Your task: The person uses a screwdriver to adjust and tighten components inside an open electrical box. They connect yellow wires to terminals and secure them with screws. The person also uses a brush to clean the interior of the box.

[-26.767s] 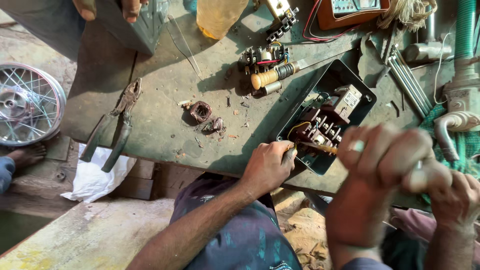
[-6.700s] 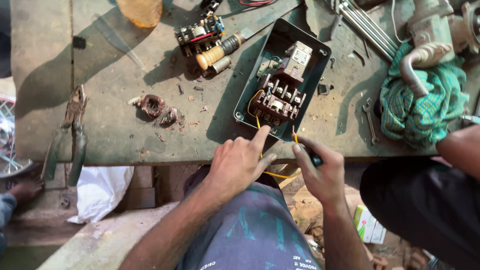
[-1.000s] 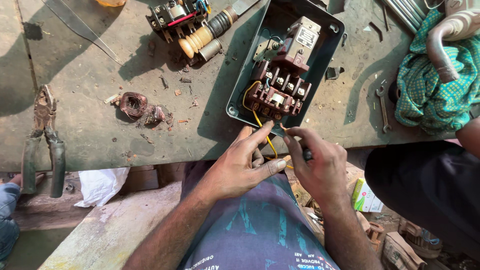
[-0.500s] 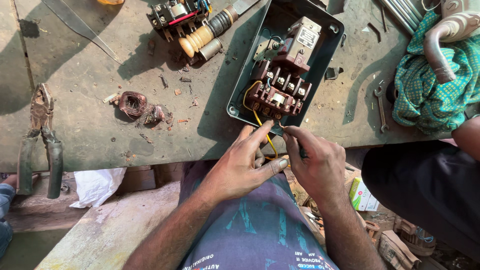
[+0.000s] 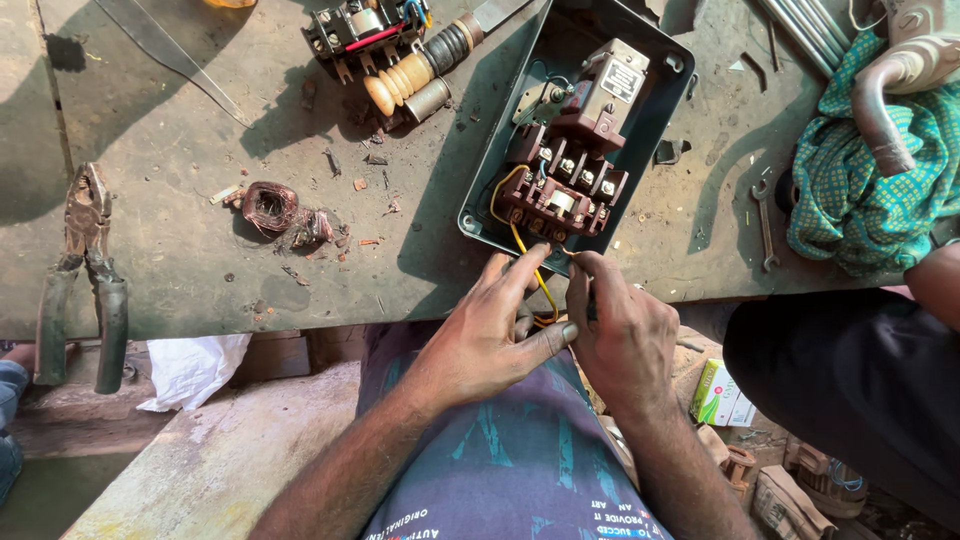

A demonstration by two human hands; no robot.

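Observation:
A dark green metal switch box point(image 5: 660, 100) lies open on the worn workbench point(image 5: 200, 250), with a brown terminal block point(image 5: 560, 195) inside. A yellow wire point(image 5: 522, 240) runs from the block over the box's near edge. My left hand point(image 5: 490, 335) holds this wire between its fingers just below the box. My right hand point(image 5: 625, 335) is beside it, with thumb and forefinger pinched on the wire's bare end near the box's rim.
Large pliers point(image 5: 85, 270) lie at the bench's left edge. A copper coil point(image 5: 270, 205) sits mid-bench, a wooden-handled screwdriver point(image 5: 420, 70) and a switch part point(image 5: 355, 28) at the back. A small spanner point(image 5: 765, 215) and green cloth point(image 5: 880, 170) lie right. Another person point(image 5: 860, 370) sits right.
Both hands have stayed at the box's near edge. My right hand's fingers have shifted slightly up along the wire end toward the terminal block.

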